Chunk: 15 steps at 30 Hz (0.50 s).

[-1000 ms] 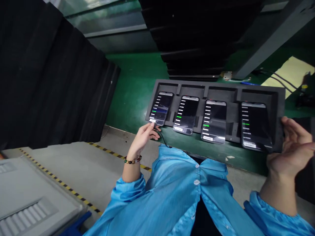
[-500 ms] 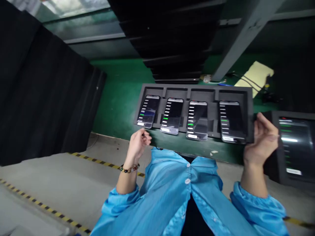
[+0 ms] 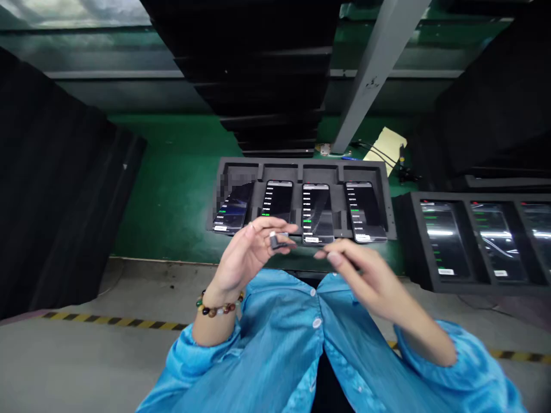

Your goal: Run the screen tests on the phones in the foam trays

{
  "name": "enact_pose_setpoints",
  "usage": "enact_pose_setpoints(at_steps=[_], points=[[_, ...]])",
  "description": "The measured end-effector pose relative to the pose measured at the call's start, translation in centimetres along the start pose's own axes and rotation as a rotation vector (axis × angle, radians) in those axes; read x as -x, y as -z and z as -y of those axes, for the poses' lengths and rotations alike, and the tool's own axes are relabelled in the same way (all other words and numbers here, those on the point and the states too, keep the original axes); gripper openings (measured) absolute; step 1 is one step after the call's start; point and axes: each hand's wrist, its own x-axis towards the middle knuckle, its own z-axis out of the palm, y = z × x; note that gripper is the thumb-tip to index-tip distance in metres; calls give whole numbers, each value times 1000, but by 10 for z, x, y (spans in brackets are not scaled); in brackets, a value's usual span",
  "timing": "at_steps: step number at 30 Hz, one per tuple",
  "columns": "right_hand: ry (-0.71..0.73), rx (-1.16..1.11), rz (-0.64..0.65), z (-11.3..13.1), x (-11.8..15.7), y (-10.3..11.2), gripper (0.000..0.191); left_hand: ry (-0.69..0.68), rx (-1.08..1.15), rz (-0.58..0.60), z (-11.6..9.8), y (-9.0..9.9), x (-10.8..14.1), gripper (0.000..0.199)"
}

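Note:
A dark tray [image 3: 280, 173] with four compartments lies on the green table, and a phone with a lit list on its screen rests in each one. My left hand [image 3: 252, 249], a bead bracelet on its wrist, is in front of the second phone [image 3: 279, 198] from the left. It holds a small dark connector [image 3: 274, 241] with a light tip. My right hand [image 3: 359, 267] is just to the right, below the third phone [image 3: 316, 212] and the fourth phone [image 3: 365, 209]. Its fingertips are pinched together; what is between them is too small to make out.
At the right stands another dark tray [image 3: 467, 284] with several phones. Behind the near tray are a grey post [image 3: 374, 74], a yellow sheet [image 3: 386, 149] and black cables [image 3: 407, 172]. Black curtains [image 3: 60, 189] hang at the left and centre.
My right hand has left the tray's right end and moved inward. My left hand has risen in front of the phones, and a connector now shows in it. The view has shifted right.

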Motion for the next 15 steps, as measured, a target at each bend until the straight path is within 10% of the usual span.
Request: enact_pose_setpoints(at_steps=[9, 15], points=[[-205, 702, -427, -25, -100, 182, 48, -167, -25, -287, 0, 56, -2, 46], [-240, 837, -439, -89, -155, 201, 64, -232, 68, -383, 10, 88, 11, 40]])
